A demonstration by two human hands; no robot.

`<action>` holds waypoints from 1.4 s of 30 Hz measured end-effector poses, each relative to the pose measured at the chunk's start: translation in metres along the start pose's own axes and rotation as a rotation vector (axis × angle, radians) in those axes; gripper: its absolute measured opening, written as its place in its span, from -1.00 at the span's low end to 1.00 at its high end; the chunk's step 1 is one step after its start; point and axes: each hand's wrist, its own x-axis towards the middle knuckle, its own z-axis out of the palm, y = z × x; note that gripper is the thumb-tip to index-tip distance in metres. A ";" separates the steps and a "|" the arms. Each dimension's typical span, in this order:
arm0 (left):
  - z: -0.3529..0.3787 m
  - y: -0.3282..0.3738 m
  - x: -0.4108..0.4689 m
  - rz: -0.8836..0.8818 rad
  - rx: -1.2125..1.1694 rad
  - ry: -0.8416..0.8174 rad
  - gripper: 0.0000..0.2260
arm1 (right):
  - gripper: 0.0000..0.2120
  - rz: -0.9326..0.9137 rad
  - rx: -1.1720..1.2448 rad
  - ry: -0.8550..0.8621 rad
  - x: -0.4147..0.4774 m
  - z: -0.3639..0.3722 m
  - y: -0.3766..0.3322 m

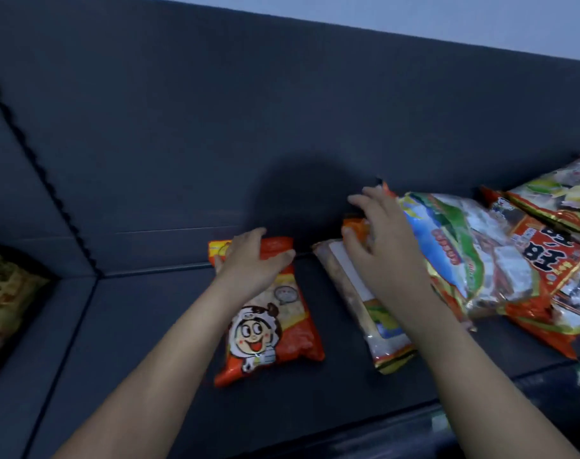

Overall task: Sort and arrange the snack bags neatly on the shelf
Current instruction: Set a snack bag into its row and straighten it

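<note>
Where the shelf (149, 342) runs off far to the left of our left hand (249, 260), a yellow bag (4, 303) lies flat at the edge of view. Our left hand grips the far end of the orange bag (272, 329), fingers round its left edge and thumb pressed at its right edge. That bag lies flat on the shelf, reaching back from the hand toward us with its cartoon face up. Apart to the right, our right hand (381, 250) is spread, its fingers splayed and loosely bent over the far end of a pile of bags. Under its palm and wrist lies a pale bag (378, 329). Just right of this hand a green bag (454, 246) rests tilted on the pile and overlaps a red bag (547, 260) with black characters. Farther right, a top bag (560, 193) lies across the red one.
</note>
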 end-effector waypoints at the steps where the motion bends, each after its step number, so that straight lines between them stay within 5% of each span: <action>1: -0.008 -0.013 -0.002 -0.041 0.044 -0.012 -0.26 | -0.58 -0.023 0.009 -0.057 -0.002 0.009 -0.009; 5: -0.031 -0.057 -0.016 -0.142 0.100 -0.015 -0.37 | -0.59 -0.062 -0.091 -0.314 -0.025 0.047 -0.031; 9: -0.024 -0.088 -0.042 -0.211 0.157 -0.121 -0.29 | -0.53 0.177 -0.262 -0.442 -0.049 0.078 -0.037; 13: -0.009 -0.104 -0.057 -0.182 0.024 -0.182 -0.23 | -0.57 0.376 0.038 -0.551 -0.073 0.095 -0.036; 21: 0.028 -0.109 -0.065 -0.008 0.044 -0.092 -0.34 | -0.51 0.539 0.228 -0.416 -0.090 0.107 -0.036; 31: 0.015 -0.111 -0.080 0.045 -0.352 0.021 -0.44 | -0.58 0.659 0.544 -0.318 -0.092 0.101 -0.057; 42: -0.079 -0.154 -0.126 0.085 -0.338 0.289 -0.39 | -0.63 0.484 0.839 -0.420 -0.089 0.131 -0.159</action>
